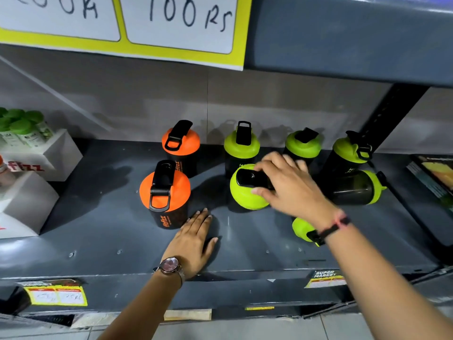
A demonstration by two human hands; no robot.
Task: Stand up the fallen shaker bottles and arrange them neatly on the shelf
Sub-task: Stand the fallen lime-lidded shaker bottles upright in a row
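I am closing my right hand (289, 185) over the lime-green lid of a fallen black plastic shaker bottle (247, 190), fingers curling across its black flip cap, while my left hand (196, 239) is resting open and flat on the dark grey metal shelf (110, 229), gripping nothing, just beside an upright orange-lidded shaker (165, 192). I am judging it best to grip the lid rim firmly and pivot the bottle onto its base. Two more green-lidded shakers are lying toppled: one beyond my right hand (358, 187), one under my right wrist (302, 229).
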